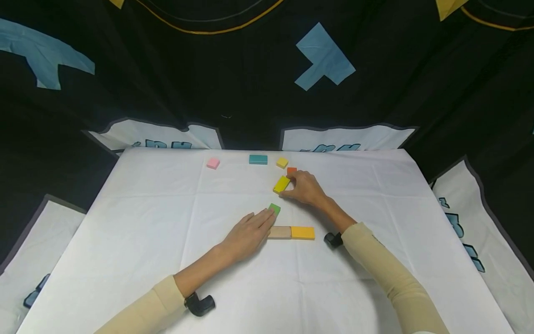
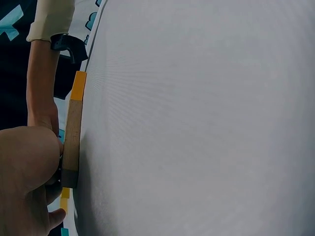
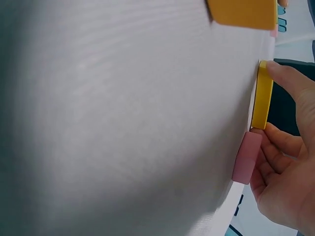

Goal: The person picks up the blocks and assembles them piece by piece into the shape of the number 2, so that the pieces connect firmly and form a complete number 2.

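My right hand [image 1: 308,189] pinches the two ends of a yellow block [image 1: 281,184] between thumb and fingers; the right wrist view shows this yellow block [image 3: 262,96] low at the cloth. Beside its fingertips sits a small orange-red block [image 1: 292,170], which looks pinkish in the right wrist view. With fingers fairly straight, my left hand [image 1: 249,233] lies over the table, its fingertips at a green block [image 1: 274,208] and partly hiding it. A plain wooden block [image 1: 279,233] runs along that hand's edge, end to end with an amber block [image 1: 302,233].
Toward the far edge of the white-covered table [image 1: 137,218] are a pink block [image 1: 213,163], a teal block [image 1: 258,159] and a small yellow block [image 1: 282,162]. A black patterned curtain [image 1: 250,93] hangs behind the table.
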{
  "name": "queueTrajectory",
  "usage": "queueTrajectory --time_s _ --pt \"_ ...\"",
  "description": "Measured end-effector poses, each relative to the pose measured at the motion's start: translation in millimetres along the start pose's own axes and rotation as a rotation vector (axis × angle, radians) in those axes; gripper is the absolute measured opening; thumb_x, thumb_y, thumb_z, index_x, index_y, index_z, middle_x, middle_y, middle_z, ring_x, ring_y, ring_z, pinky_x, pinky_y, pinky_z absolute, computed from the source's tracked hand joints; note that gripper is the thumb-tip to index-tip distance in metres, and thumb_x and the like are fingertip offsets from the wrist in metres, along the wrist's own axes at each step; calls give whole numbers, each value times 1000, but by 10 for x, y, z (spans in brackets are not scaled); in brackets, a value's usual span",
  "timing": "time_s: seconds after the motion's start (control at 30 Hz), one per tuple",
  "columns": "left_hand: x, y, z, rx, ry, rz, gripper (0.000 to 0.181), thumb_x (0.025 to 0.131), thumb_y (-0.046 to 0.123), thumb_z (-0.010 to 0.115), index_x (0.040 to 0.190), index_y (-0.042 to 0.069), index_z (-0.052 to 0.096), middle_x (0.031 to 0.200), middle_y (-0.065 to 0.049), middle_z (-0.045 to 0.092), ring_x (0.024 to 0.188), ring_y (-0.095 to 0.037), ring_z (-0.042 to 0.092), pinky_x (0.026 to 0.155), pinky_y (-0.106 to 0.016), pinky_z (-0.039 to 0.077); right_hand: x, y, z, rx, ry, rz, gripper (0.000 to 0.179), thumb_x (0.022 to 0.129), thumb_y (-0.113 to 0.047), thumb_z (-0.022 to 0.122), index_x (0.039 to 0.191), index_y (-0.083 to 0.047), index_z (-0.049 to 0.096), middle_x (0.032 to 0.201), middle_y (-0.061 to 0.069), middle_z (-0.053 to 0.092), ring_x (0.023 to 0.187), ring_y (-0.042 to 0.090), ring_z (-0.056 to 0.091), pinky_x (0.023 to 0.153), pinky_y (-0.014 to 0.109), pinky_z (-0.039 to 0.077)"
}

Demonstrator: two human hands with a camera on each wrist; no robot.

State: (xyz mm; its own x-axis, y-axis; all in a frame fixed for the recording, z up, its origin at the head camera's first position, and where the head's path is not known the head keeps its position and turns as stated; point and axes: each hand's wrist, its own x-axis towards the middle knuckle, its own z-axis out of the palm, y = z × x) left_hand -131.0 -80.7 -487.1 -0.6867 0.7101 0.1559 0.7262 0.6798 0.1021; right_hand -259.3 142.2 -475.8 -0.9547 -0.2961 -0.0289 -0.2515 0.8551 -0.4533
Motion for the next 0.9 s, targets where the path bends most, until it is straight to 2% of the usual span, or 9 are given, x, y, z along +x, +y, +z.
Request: queueTrajectory --time_s 0.17,0.33,0.5,0.9 --pt "7 5 -5 1 -12 -5 50 106 22 49 150 -1 41 155 -15 39 142 -28 37 110 -48 38 -9 31 0 20 8 -6 69 79 -40 85 133 -3 63 115 11 65 99 25 53 95 39 47" --pt "7 11 -19 16 -41 -17 51 107 23 47 151 0 39 157 -13 37 144 -26 35 111 -47 36 -28 45 -17 25 14 -9 70 78 -41 85 133 -3 63 118 12 65 102 26 54 98 41 46" --pt "7 16 -30 7 -40 -15 51 107 22 47 151 0 39 157 -14 37 143 -27 35 111 -48 37 -62 24 -51 31 25 -7 69 77 -41 85 132 -4 64 120 11 64 105 26 54 99 42 45" --pt "7 13 -23 -16 -44 -16 52 107 23 46 152 0 37 157 -14 35 144 -28 34 112 -49 35 -227 -18 -50 41 39 -47 66 78 -41 85 130 -6 66 110 7 65 95 23 52 90 38 47"
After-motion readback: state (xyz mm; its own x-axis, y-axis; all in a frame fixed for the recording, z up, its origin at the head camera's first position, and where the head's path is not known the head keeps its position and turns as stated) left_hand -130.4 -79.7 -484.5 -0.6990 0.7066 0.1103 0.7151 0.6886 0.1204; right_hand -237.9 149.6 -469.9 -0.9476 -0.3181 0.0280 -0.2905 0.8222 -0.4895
